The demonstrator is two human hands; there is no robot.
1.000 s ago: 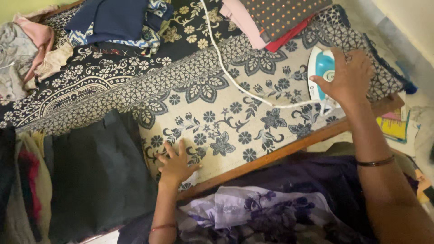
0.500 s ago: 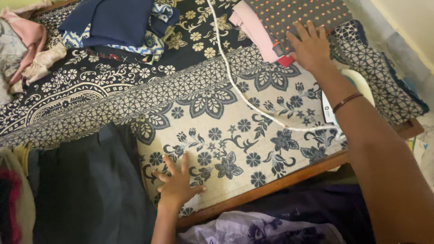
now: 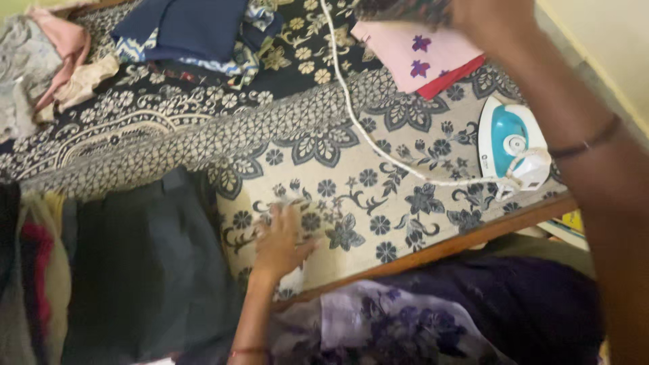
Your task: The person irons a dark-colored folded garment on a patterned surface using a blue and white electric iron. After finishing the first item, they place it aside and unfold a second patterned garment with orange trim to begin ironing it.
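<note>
right hand (image 3: 490,20) now raised at the top edge of view, blurred with motion; half a second ago lay flat on the dotted dark cloth atop the folded stack, a second ago rested on the iron. dotted dark cloth (image 3: 399,10) lifted off the stack, bunched just beside the fingers; grip looks closed on it, though blur hides how the fingers sit. pink cloth with purple flowers (image 3: 422,57) newly uncovered where the dotted one lay, red cloth (image 3: 453,80) peeking out beneath it.

iron (image 3: 510,145) released, standing alone near the right end of the floral sheet (image 3: 318,182), white cord (image 3: 365,132) trailing up and away across the print. read as: top piece taken from the pile, iron parked meanwhile.

left hand (image 3: 280,240) unchanged in place: open, palm down, fingers spread on the sheet near the wooden edge (image 3: 433,250), holding nothing. dark grey garment (image 3: 135,270) hanging just to its left. navy pile (image 3: 186,27) far side, untouched.
</note>
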